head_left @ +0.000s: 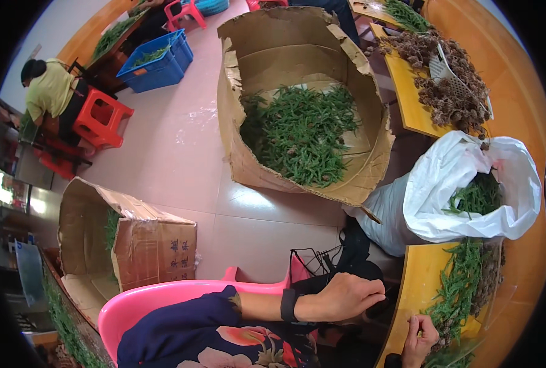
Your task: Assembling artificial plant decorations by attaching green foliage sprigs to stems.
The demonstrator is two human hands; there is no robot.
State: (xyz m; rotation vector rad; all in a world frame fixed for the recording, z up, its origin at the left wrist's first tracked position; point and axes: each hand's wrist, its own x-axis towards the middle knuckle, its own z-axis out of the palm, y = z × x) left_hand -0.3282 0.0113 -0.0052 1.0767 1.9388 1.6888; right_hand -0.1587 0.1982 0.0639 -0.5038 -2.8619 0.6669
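Observation:
My left hand [350, 297], a dark band at its wrist, hovers left of the yellow board's edge. Its fingers are closed together in a pinch, and whatever they hold is hidden or too small to name. Lower right, my right hand [421, 339] is at the near part of the yellow board [421, 270], thumb against curled fingers. What it grips, if anything, I cannot make out. Beside it lies a pile of green needle-like sprigs [459, 282], with brown cone-like pieces [491, 276] along its right side.
A white sack [420, 196] with greenery stands beyond the board. A large torn cardboard box [285, 34] holds many sprigs; a smaller carton [156, 245] is at left. Behind my arm curves a pink chair [116, 319]. Farther off are a blue crate [162, 76] and a seated person [52, 92].

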